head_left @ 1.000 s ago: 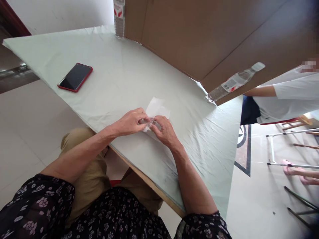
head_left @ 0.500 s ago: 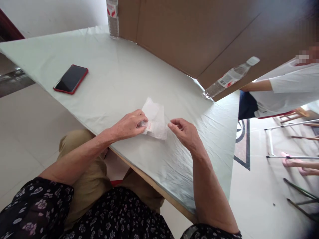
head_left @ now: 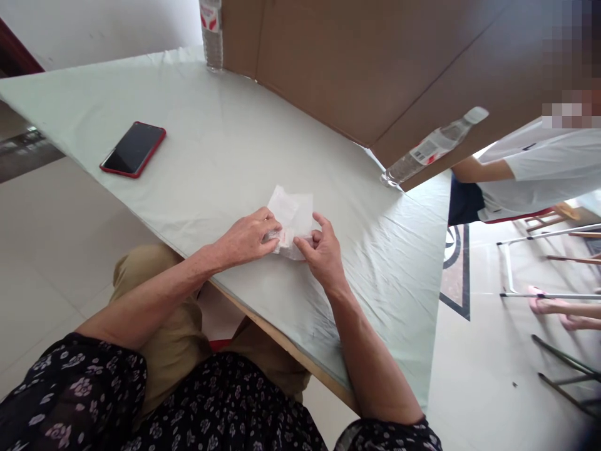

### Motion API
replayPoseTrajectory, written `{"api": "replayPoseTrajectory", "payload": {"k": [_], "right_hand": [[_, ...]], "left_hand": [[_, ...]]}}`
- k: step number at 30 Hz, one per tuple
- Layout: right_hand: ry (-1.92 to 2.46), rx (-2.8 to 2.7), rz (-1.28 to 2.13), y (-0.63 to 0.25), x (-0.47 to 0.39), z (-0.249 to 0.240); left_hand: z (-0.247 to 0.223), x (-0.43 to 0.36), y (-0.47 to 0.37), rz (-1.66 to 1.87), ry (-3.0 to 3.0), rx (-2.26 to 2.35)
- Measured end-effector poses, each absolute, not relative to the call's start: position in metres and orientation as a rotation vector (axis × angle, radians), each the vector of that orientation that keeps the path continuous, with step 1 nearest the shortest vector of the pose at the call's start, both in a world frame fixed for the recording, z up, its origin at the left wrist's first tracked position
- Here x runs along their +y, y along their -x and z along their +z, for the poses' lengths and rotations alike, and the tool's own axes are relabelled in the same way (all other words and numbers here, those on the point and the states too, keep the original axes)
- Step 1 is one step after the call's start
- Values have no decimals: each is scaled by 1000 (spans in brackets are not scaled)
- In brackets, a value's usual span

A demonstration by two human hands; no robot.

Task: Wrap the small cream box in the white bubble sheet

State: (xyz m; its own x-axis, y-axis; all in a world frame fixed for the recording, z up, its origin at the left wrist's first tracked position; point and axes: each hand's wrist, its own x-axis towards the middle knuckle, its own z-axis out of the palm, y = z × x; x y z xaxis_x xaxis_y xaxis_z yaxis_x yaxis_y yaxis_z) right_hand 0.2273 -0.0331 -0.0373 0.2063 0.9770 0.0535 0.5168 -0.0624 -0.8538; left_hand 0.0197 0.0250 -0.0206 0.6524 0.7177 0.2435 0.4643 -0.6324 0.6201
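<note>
A thin white, half-see-through wrapper or sheet [head_left: 295, 210], creased and with a small reddish mark near its middle, lies on the pale green tablecloth [head_left: 225, 156]. My left hand [head_left: 251, 237] pinches its left side, fingers curled over a crumpled part. On the right side, my right hand [head_left: 322, 249] grips the sheet's edge between thumb and bent fingers, with the index finger raised. Whether anything is inside the folds cannot be made out.
A black phone in a red case [head_left: 134, 149] lies at the left. Behind stands a brown cardboard panel [head_left: 328, 62], with a water bottle [head_left: 213, 37] at its left end and a tilted bottle [head_left: 434, 147] against its right. A person in a white shirt [head_left: 554, 156] sits beyond.
My right hand has moved left and taken hold of the sheet's right side, which is now bunched under its fingers. My left hand has kept its grip, barely moving.
</note>
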Motion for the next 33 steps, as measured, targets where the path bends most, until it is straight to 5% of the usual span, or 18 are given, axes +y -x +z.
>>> {"api": "replayPoseTrajectory", "payload": {"k": [26, 33], "right_hand": [[1468, -2013, 566, -206, -41, -16], [1485, -1333, 919, -233, -20, -23]], "left_hand": [[-18, 21, -33, 712, -2022, 1067], [-27, 21, -34, 739, -2118, 1056]]}}
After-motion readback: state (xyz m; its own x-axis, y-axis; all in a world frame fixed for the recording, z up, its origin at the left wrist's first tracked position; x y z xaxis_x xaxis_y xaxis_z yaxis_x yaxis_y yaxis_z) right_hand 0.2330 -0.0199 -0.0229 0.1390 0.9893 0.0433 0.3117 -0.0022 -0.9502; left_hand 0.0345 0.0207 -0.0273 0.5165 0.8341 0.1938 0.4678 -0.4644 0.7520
